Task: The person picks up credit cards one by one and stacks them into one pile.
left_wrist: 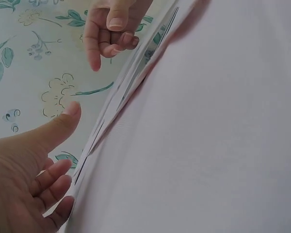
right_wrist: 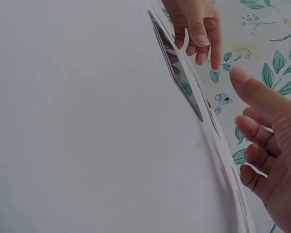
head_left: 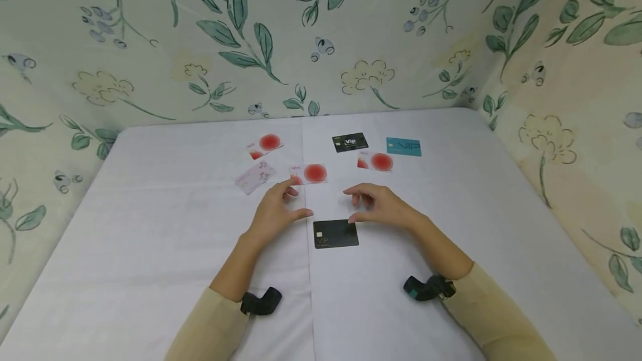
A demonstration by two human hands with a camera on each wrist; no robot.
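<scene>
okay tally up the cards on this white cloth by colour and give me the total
Black cards: 2
Blue card: 1
Pale pink card: 1
White cards with red circles: 3
Total: 7

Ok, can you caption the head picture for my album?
Left hand and right hand over a white table, near the front black card.

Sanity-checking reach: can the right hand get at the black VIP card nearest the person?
Probably yes: the right hand holds nothing, its thumb shows at the top right corner of the nearest black VIP card, and nothing lies on that card.
</scene>
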